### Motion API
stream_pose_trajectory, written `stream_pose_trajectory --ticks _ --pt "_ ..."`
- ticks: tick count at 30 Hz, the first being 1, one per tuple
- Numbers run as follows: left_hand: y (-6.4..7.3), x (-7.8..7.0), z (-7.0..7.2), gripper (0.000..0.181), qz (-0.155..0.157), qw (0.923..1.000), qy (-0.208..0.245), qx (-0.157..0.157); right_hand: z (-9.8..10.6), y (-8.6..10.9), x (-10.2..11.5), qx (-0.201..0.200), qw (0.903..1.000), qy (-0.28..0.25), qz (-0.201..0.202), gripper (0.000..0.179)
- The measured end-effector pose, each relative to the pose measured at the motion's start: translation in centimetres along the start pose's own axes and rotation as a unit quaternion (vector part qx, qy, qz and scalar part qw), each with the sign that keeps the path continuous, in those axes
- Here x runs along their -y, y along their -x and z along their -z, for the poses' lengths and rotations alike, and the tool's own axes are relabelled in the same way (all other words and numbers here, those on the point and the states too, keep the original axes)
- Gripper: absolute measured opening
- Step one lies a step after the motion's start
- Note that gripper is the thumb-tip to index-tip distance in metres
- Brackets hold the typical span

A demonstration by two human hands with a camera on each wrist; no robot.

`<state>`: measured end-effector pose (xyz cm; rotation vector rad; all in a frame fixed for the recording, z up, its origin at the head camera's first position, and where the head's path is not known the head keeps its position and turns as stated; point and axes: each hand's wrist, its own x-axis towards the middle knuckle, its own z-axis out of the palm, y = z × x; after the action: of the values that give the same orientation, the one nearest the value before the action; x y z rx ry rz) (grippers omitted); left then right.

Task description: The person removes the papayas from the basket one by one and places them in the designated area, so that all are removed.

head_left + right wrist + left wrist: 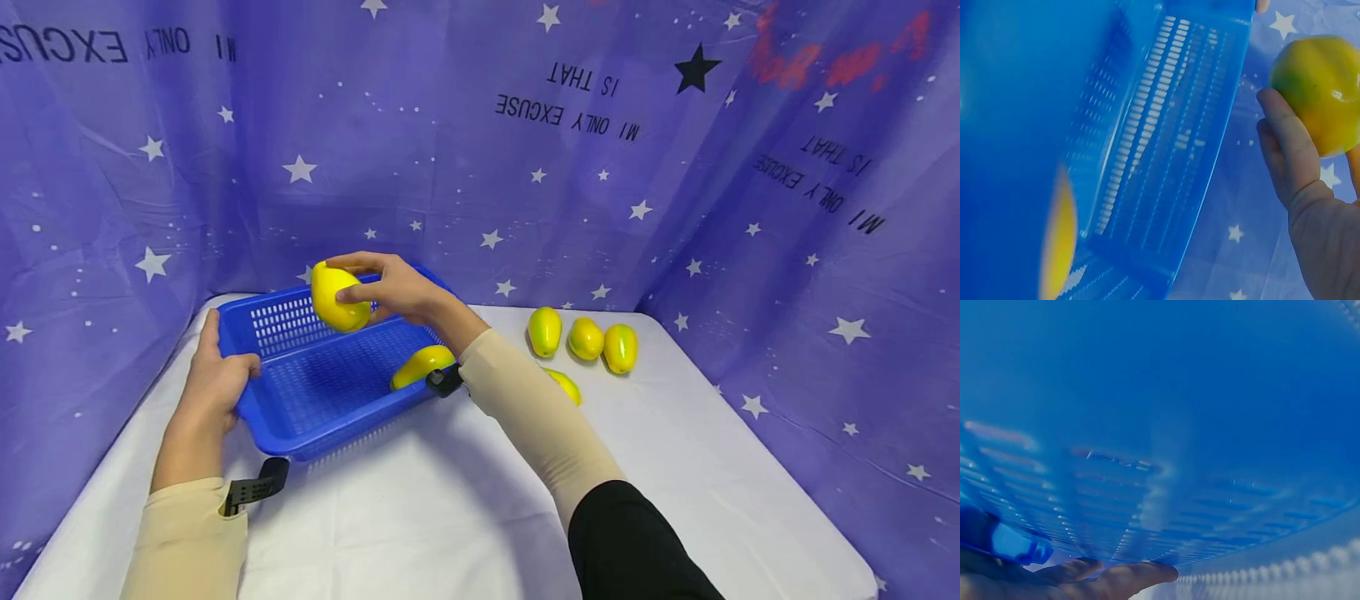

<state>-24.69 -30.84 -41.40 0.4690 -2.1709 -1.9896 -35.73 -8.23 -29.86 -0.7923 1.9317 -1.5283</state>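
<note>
A blue plastic basket (352, 417) with slotted sides stands on the white-covered table. At its left end my left hand (212, 379) grips the rim, thumb on the edge; in the left wrist view the fingers (1138, 575) lie against the basket's outside. Above the basket's far side, my right hand (401, 290) holds a yellow mango (333, 292) between thumb and fingers. The right wrist view shows this mango (1322, 87) with a greenish patch. Another mango (418, 367) lies inside the basket near the right end, partly hidden by its near wall.
Right of the basket, several mangoes (545, 332) lie on the white tabletop (675, 467); one mango (566, 386) is partly hidden by my right sleeve. A purple star-printed curtain (450, 150) stands behind the table and along both sides.
</note>
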Motion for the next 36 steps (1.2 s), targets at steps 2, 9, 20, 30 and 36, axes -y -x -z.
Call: stream_pose_trajectory --ticks 2,9,20,30,36 --pt "-0.5 0.5 0.1 0.105 -0.005 1.0000 0.000 0.003 0.6 0.7 -0.2 -0.005 1.0000 -0.005 0.006 0.048" --pt "-1.8 1.6 0.6 0.106 0.002 0.9999 -0.010 0.012 2.7 2.6 -0.9 -0.025 0.9996 -0.006 0.012 0.049" --pt "-0.1 0.3 0.0 0.102 0.005 0.9996 -0.004 0.026 6.1 7.4 -0.1 -0.057 0.9979 0.012 0.029 0.054" --pt "2.0 -1.7 -0.3 0.097 0.012 0.9993 0.002 0.036 11.2 10.6 -2.0 -0.121 0.9921 0.014 0.028 0.052" --pt "1.9 -1.7 -0.4 0.095 0.006 0.9993 0.004 0.036 14.4 13.6 -3.7 -0.159 0.9869 0.023 0.017 0.049"
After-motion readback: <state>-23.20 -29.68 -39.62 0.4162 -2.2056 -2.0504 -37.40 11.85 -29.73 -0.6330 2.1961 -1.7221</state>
